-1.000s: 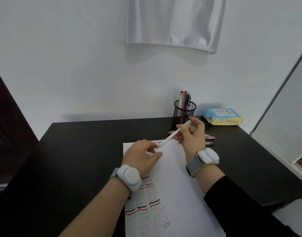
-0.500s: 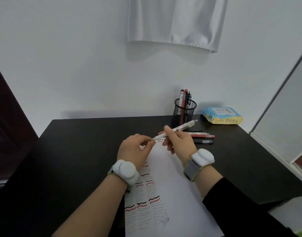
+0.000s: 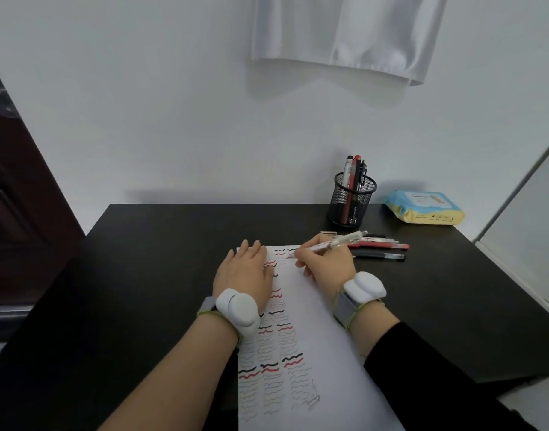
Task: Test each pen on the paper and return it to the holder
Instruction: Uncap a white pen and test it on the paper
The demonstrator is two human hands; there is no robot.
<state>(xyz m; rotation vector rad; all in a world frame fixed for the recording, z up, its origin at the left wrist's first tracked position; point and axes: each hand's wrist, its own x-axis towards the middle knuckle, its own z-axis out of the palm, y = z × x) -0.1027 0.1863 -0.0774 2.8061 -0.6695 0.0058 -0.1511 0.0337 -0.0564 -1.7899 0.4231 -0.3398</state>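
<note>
The right hand [image 3: 326,264] grips a white pen [image 3: 327,244] in a writing hold, fingers curled round the barrel, the tip pointing left and down at the far end of the paper [image 3: 323,353], at or just above the sheet; whether it touches cannot be told. The pen's back end slants up and to the right, toward the loose pens. The left hand [image 3: 245,272] lies flat with straight fingers, pressing on the paper's far left corner and holding nothing. The paper runs from the near edge of the view to the middle of the dark tabletop [image 3: 142,275], and its left part is covered with columns of short wavy strokes in black and red, some bold and some faint. To the far right of the hands, a black mesh holder [image 3: 351,202] stands upright near the wall with several pens [image 3: 354,172] sticking out of it, one red among dark ones. Between the holder and the right hand, a few more pens [image 3: 382,248] lie flat on the tabletop, just beside each other. Right of the holder sits a blue and yellow packet [image 3: 425,208]. Each wrist carries a white device on a band.
</note>
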